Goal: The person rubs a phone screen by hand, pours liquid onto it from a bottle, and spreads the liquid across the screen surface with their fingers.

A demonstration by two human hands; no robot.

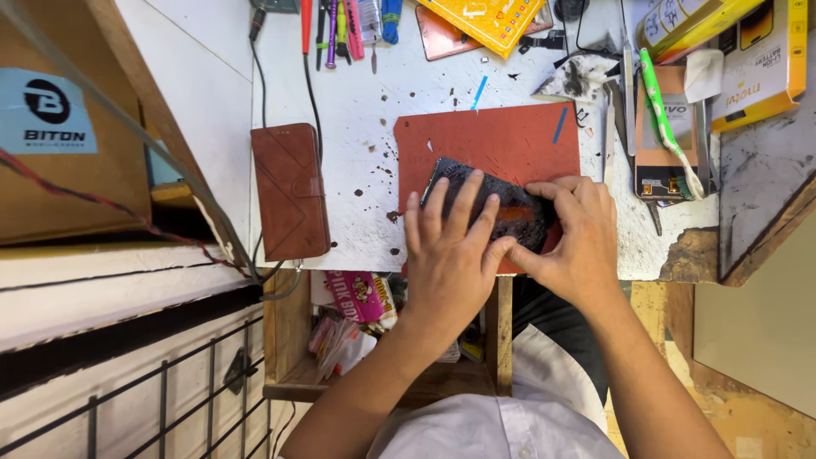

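Overhead view of a repair bench. Centre of frame: a dark, cracked phone panel [501,204] lies on a red mat [493,140] spread over the white, chipped surface [357,93]. The left hand [450,255] rests flat on the panel's left part, fingers extended and spread, pressing down rather than gripping. The right hand [578,238] sits at the panel's right end, fingers curled over its upper edge and the thumb meeting the left hand's fingertips at the lower edge; it pinches the panel's end.

Left of the mat: a brown folding phone case [291,189], closed, lying flat, with a black cable [313,102] running past it towards the upper edge of the frame. Upper centre: a row of coloured hand tools [340,25]. Upper right: yellow boxes [756,59] and a second phone [667,136], opened, with a green-handled brush [663,119] lying across it. Lower centre, beneath the surface: an open wooden drawer [285,340] holding pink packets [357,293].
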